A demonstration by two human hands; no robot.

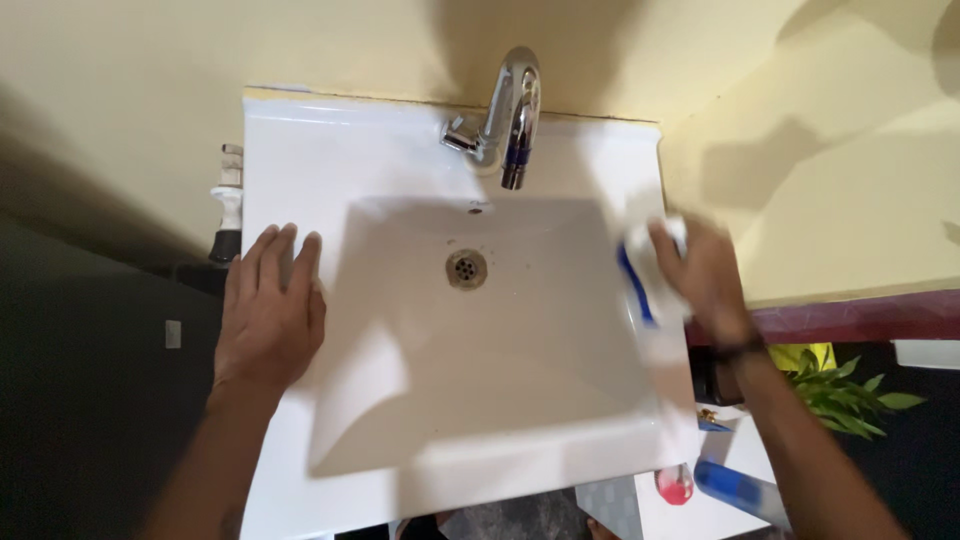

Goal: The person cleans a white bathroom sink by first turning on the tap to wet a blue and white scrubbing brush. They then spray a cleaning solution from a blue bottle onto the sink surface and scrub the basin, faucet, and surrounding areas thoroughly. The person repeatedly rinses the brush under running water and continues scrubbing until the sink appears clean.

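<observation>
Both forearms reach in from the bottom edge of the head view, the nearest things to the camera, one on each side of a white rectangular sink (300,160). On the sink's left rim the left hand (270,310) lies flat, palm down, its fingers (285,255) stretched out side by side and pointing toward the wall; it holds nothing and simply presses on the white ledge beside the basin. Across the basin, the right hand (705,280) is on the right rim, fingers curled over a white cloth with a blue stripe (645,275); the cloth is bunched under the hand and touches the rim where it meets the basin's inner wall. Motion blur softens this hand, so the exact grip of each finger is hard to tell. A dark band (740,350) circles the right wrist. In the basin's upper middle sits the round metal drain (466,268), with small dark specks scattered to its right. Behind it, a chrome tap (510,115) arches out from the back ledge over the basin. Left of the sink, against the wall, stands a small dark-and-white bottle (228,205). Lower right, below the sink, green plant leaves (840,390), a blue bottle (740,488) and a pink object (675,485) show.
</observation>
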